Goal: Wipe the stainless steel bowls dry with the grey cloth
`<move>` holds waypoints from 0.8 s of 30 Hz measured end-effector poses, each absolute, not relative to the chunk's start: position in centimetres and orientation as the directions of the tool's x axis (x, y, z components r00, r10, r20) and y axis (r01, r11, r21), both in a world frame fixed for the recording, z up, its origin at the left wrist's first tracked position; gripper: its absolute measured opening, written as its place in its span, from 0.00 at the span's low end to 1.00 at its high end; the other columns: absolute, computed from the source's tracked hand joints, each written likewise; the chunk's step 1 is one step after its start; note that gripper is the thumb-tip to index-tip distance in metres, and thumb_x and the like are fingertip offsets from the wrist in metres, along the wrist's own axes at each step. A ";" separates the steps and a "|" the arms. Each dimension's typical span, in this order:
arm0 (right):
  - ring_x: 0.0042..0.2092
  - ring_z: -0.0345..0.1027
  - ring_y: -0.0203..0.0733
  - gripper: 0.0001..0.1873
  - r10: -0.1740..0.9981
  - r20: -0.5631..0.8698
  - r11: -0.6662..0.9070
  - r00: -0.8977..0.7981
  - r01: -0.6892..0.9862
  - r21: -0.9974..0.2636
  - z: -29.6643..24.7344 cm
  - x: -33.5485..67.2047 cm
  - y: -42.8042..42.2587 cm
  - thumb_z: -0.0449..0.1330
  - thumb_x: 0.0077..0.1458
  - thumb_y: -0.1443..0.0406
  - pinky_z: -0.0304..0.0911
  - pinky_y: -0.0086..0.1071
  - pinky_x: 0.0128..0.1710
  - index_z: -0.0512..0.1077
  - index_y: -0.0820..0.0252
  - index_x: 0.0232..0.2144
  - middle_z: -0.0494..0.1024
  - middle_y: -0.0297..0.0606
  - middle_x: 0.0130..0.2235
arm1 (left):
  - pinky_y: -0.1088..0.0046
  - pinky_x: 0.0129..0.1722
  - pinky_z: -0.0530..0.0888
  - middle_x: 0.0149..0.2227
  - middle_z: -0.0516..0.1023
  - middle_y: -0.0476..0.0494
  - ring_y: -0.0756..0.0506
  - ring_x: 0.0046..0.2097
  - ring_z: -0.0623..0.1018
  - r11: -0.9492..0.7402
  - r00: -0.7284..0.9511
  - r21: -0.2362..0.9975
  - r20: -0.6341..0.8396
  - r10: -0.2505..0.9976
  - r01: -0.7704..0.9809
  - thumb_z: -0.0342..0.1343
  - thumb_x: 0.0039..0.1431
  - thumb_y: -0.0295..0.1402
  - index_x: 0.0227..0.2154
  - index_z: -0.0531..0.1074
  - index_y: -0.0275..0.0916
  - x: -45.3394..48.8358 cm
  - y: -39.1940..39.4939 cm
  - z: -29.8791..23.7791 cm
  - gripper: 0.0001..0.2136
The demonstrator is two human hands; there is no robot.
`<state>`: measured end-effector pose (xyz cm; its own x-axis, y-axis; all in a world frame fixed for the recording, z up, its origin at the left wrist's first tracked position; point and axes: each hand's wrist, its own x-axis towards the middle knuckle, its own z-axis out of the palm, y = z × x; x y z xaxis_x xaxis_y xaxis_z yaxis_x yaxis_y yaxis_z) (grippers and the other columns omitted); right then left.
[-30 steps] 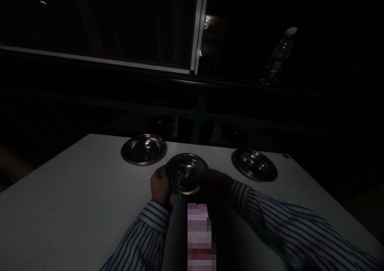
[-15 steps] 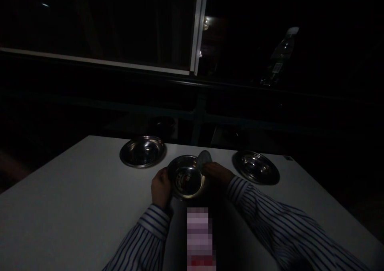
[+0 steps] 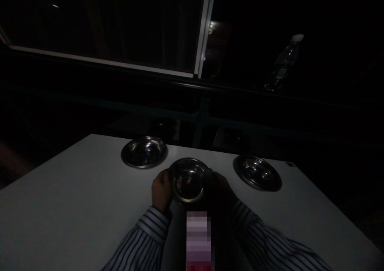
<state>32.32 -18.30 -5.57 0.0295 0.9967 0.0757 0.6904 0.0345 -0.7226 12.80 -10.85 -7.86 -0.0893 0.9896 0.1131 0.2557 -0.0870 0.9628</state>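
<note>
In the middle of the white table, a shiny metal bowl (image 3: 189, 183) is tilted toward me. My left hand (image 3: 161, 189) grips its left rim, with the fingers curled round the edge. At the right rim is my right hand (image 3: 222, 187), in deep shadow, closed on a small grey pad (image 3: 207, 174) pressed against the bowl. Whether that pad is a sponge or a folded cloth, I cannot tell. Beyond my hands lie two more metal dishes, one at the back left (image 3: 144, 152) and one at the right (image 3: 258, 173).
The white table (image 3: 90, 199) ends at a far edge just past the dishes. Behind it run dark rails and a window with a white frame (image 3: 204, 31). A clear plastic bottle (image 3: 283, 65) with a white cap stands at the right. The scene is very dim.
My right hand has moved the grey pad down along the bowl's right rim, toward me. My left hand keeps its grip on the bowl. The view has shifted slightly.
</note>
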 end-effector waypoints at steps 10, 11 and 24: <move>0.51 0.59 0.47 0.28 0.992 0.099 0.107 -0.074 0.912 -0.396 -6.2 32.7 -17.8 0.51 0.51 0.63 0.57 0.38 0.50 0.55 0.63 0.55 0.65 0.48 0.52 | 0.68 0.37 0.69 0.34 0.77 0.38 0.43 0.36 0.75 -0.078 -0.072 0.977 0.094 0.993 0.197 0.44 0.52 0.38 0.33 0.74 0.35 13.0 -11.0 -8.1 0.16; 0.51 0.60 0.47 0.28 0.992 0.104 0.111 -0.077 0.919 -0.379 -6.1 32.7 -18.1 0.51 0.51 0.63 0.57 0.38 0.49 0.54 0.62 0.55 0.65 0.47 0.52 | 0.69 0.36 0.70 0.33 0.78 0.38 0.44 0.35 0.76 -0.084 -0.030 0.982 0.091 0.995 0.168 0.44 0.52 0.38 0.32 0.74 0.35 13.0 -11.1 -8.1 0.16; 0.53 0.57 0.42 0.21 0.913 -0.060 0.393 -0.403 0.910 -0.128 -3.1 27.3 -8.0 0.47 0.54 0.69 0.52 0.35 0.52 0.59 0.60 0.52 0.65 0.43 0.52 | 0.70 0.37 0.69 0.35 0.78 0.39 0.44 0.37 0.75 -0.106 0.034 0.990 0.103 0.994 0.090 0.45 0.52 0.38 0.33 0.74 0.34 13.1 -10.6 -7.9 0.16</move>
